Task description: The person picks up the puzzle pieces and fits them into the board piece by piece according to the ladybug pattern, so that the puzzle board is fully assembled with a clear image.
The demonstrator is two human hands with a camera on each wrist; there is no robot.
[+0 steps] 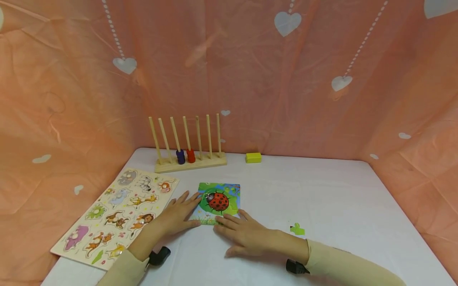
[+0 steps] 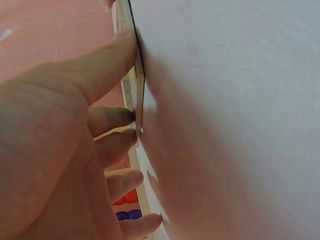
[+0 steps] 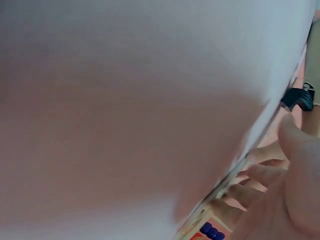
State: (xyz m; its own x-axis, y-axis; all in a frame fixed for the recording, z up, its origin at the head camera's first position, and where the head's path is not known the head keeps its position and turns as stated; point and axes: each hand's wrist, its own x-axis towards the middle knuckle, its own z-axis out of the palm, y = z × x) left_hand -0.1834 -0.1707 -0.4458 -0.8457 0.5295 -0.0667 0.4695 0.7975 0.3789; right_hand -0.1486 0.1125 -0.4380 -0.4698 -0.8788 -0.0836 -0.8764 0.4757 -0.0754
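Observation:
A square ladybug puzzle (image 1: 217,201) lies flat on the white table in the head view. At its left edge rests my left hand (image 1: 180,214), fingers spread and thumb by the near left corner. My right hand (image 1: 247,234) reaches in from the right, its extended fingertips over the near right corner. The left wrist view shows the left thumb (image 2: 112,62) and fingertips right at the board's thin edge. In the right wrist view, the right hand's fingers (image 3: 257,175) are stretched toward that board. A small green puzzle piece (image 1: 297,229) lies apart, beyond the right forearm.
Left of the puzzle lies a large animal peg board (image 1: 118,214), partly under my left forearm. Behind stands a wooden peg rack (image 1: 191,163) with dark blue and red beads. A yellow block (image 1: 253,157) sits near the back edge, before a pink curtain (image 1: 250,87).

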